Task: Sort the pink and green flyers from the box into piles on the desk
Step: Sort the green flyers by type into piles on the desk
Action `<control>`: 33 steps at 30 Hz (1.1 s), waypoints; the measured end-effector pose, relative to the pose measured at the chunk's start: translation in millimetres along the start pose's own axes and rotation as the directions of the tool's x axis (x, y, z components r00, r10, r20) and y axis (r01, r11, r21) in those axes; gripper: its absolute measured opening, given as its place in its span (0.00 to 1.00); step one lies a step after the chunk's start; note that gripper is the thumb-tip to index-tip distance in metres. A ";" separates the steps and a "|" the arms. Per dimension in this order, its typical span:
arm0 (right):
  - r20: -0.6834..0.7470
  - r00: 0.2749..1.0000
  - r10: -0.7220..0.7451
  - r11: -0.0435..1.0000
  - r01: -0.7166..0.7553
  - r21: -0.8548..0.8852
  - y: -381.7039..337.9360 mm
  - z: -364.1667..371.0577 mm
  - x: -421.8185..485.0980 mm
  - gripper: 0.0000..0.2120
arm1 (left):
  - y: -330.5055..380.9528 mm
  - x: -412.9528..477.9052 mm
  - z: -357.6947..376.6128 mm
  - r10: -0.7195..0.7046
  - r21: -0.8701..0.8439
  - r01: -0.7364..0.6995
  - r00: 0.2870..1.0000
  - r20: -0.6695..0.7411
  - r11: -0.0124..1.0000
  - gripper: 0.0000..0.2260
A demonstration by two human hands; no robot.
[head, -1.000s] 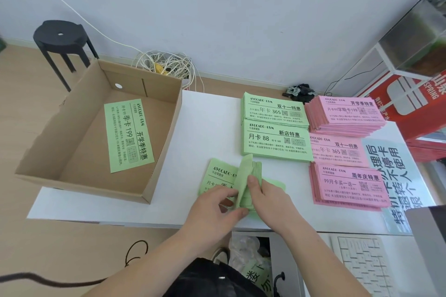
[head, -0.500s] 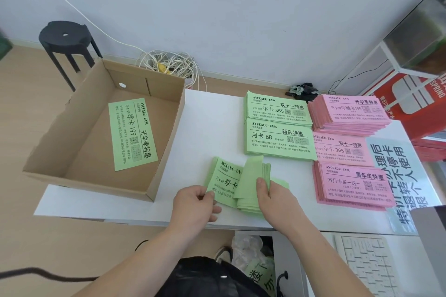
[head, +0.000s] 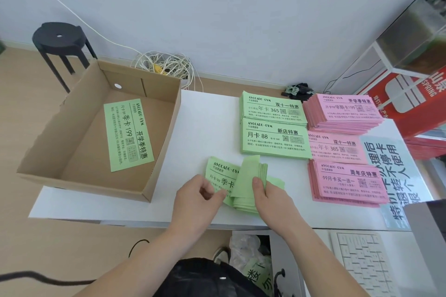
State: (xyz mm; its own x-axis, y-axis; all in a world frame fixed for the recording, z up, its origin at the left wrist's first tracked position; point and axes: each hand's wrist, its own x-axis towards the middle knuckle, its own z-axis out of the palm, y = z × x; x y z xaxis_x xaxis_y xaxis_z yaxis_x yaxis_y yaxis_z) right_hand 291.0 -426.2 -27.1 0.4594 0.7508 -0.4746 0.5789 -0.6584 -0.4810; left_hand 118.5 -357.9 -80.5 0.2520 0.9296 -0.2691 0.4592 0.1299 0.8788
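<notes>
Your right hand (head: pixel 268 196) grips a thick bundle of pale green paper flyers (head: pixel 252 173) at the near edge of the white desk (head: pixel 212 123). The thumb is curled over the top and the fingers are tucked beneath, so the bundle bends upward and its edges fan out, which is handy for squaring it. Your left hand (head: pixel 199 196), fingers curled, pinches the near edge of a printed green flyer (head: pixel 220 177) lying flat, partly under the bundle. I'd say it is steadying that sheet.

On the left, the open brown cardboard box (head: pixel 166 142) holds a single green flyer (head: pixel 128 135) flat on its floor. Beyond your hands to the right, two green piles (head: pixel 275 138) sit just beside three pink piles (head: pixel 347 181), apparently grouped by headline.

My read is that you're nearly done: settle this bundle as its own pile, then fetch the sheet in the box.
</notes>
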 end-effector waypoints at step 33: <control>0.008 1.000 0.007 1.000 -0.007 0.022 14.7 -6.4 3.9 0.20 | 6.2 16.5 19.3 -0.113 -0.092 0.118 0.992 0.058 0.989 0.09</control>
State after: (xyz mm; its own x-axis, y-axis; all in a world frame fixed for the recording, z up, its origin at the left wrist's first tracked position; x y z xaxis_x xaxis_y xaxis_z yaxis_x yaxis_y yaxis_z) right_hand 305.7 -432.6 -31.3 0.4584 0.7455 -0.4839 0.5606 -0.6650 -0.4935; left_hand 141.9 -348.4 -87.1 0.2477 0.8872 -0.3892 0.4051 0.2700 0.8735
